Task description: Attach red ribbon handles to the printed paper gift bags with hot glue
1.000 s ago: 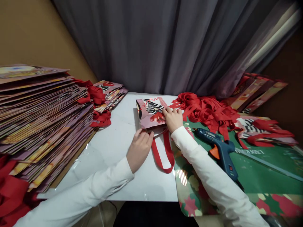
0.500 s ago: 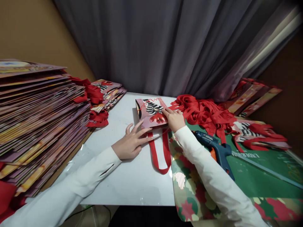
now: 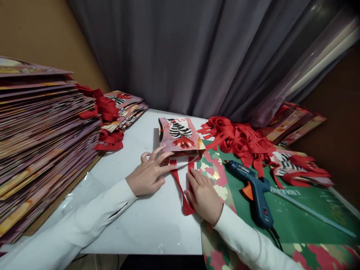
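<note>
A small flat gift bag [image 3: 179,137] with a zebra-stripe and red flower print lies on the white table [image 3: 140,217]. Its red ribbon handle [image 3: 180,185] trails toward me. My left hand [image 3: 149,173] rests on the table, fingers spread, with the fingertips pressing the bag's near edge. My right hand [image 3: 203,195] lies over the right strand of the ribbon handle, fingers stretched forward toward the bag's opening. A blue glue gun [image 3: 253,189] lies just right of my right hand.
A tall stack of flat printed bags [image 3: 42,150] fills the left side, with a smaller stack [image 3: 123,107] behind it. A heap of red ribbons [image 3: 239,138] sits at the back right. Green patterned wrapping paper [image 3: 295,213] covers the right. A grey curtain [image 3: 197,52] hangs behind.
My right hand has come off the top of the bag and moved down toward me onto the ribbon handle. My left hand has opened and stays at the bag's near edge.
</note>
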Tool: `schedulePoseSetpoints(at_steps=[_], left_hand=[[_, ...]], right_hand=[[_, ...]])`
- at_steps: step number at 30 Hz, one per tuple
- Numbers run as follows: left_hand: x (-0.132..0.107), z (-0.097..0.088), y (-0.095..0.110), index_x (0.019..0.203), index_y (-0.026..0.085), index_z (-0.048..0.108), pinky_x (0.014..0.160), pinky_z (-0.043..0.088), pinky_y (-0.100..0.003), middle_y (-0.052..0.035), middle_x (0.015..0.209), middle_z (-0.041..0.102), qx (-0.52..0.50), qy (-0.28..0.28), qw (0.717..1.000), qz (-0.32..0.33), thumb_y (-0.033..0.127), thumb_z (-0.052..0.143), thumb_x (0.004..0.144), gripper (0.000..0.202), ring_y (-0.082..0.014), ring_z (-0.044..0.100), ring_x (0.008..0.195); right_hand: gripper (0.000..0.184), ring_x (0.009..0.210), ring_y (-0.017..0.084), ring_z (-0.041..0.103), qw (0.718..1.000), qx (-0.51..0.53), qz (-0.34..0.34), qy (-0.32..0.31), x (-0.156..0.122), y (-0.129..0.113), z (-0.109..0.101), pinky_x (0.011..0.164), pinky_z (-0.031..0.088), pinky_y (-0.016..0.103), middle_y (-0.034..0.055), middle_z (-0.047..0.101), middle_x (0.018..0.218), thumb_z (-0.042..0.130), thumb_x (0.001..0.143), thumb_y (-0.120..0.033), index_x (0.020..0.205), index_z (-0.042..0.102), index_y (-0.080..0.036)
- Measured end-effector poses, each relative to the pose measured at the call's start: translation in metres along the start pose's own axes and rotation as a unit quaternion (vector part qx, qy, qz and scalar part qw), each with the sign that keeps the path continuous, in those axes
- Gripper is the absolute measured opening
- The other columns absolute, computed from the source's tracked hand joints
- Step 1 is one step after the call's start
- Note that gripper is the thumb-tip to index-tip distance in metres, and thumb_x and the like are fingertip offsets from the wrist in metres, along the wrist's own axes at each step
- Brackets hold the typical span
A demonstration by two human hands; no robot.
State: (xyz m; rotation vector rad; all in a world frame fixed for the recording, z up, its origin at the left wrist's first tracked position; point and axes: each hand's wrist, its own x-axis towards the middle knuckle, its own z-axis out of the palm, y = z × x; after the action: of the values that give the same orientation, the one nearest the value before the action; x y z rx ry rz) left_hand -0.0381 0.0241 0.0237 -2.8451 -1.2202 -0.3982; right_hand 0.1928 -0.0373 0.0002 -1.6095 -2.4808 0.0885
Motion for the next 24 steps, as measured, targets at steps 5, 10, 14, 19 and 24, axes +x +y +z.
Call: schedulePoseSetpoints(at_steps=[5,10,14,19,24], left_hand=[[-0.003,0.001,0.006,0.129,0.037,0.057,0.087,0.031,-0.054,-0.0085,0.147,0.037,0.011,0.022,0.999,-0.033,0.016,0.046,0.076,0.059,-0.0416,0.020,0.140],[-0.008,0.005,0.014,0.133,0.037,0.055,0.085,0.033,-0.051,-0.0093,0.147,0.036,0.016,0.038,0.997,-0.063,0.016,0.046,0.076,0.061,-0.0419,0.021,0.140],[-0.009,0.006,0.018,0.139,0.040,0.048,0.085,0.034,-0.051,-0.0087,0.148,0.035,0.017,0.044,0.996,-0.072,0.015,0.046,0.076,0.068,-0.0424,0.020,0.139],[-0.008,0.004,0.018,0.141,0.040,0.045,0.083,0.034,-0.051,-0.0098,0.148,0.035,0.014,0.041,0.997,-0.069,0.016,0.046,0.076,0.070,-0.0428,0.019,0.140],[-0.009,0.000,0.013,0.141,0.041,0.045,0.083,0.034,-0.051,-0.0090,0.149,0.033,0.009,0.048,0.995,-0.082,0.016,0.047,0.075,0.070,-0.0429,0.018,0.140]], right_hand=[[0.038,0.135,0.029,0.041,1.000,0.001,-0.023,-0.021,0.016,0.018,-0.010,0.112,0.028,0.051,0.0137,0.050,0.144,0.047,0.092,-0.018,0.128,0.055,-0.012],[0.026,0.115,0.025,0.059,0.999,-0.004,-0.039,-0.016,0.028,0.030,-0.021,0.108,0.034,0.047,0.0124,0.063,0.127,0.051,0.092,-0.022,0.114,0.062,-0.016],[0.046,0.129,0.027,0.049,0.999,-0.009,-0.034,-0.004,0.032,0.030,-0.014,0.108,0.034,0.047,0.0144,0.051,0.143,0.049,0.094,-0.029,0.137,0.048,-0.012],[0.038,0.133,0.027,0.047,0.998,-0.018,-0.059,-0.026,0.038,0.036,-0.009,0.113,0.027,0.052,0.0131,0.051,0.144,0.048,0.095,-0.028,0.129,0.056,-0.012],[0.030,0.131,0.026,0.050,0.995,-0.025,-0.090,-0.038,0.048,0.043,-0.020,0.111,0.028,0.052,0.0121,0.053,0.142,0.044,0.096,-0.020,0.120,0.061,-0.014]])
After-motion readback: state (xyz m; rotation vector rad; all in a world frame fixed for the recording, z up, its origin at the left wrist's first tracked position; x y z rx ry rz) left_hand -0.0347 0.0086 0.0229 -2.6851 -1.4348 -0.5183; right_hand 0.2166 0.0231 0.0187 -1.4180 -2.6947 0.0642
